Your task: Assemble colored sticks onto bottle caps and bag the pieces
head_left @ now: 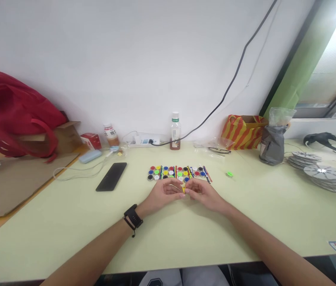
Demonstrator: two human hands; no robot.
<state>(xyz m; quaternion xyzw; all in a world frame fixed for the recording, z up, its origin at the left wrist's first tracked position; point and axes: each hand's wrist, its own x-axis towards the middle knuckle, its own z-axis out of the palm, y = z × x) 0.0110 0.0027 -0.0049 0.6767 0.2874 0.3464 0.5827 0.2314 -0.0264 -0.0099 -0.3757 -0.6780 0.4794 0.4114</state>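
Observation:
Between the fingertips of both hands is a small yellow piece [183, 190], too small to make out its kind. My left hand [165, 195], with a black watch on its wrist, pinches it from the left. From the right, my right hand [205, 194] grips the same piece with thumb and fingers. Just beyond the hands lie rows of small round pieces [156, 173] in red, blue, yellow, green, white and black, partly hidden by my fingers. Thin coloured strips [207, 174] lie among these rows. A single bright green round piece [229, 174] sits apart to the right.
A black phone [111, 176] and a pale blue power bank [90, 156] lie left. By the wall stand a bottle [175, 132], a power strip [146, 141] and a striped bag [242, 133]. Stacked grey discs [324, 174] are right; cardboard [22, 186] is far left.

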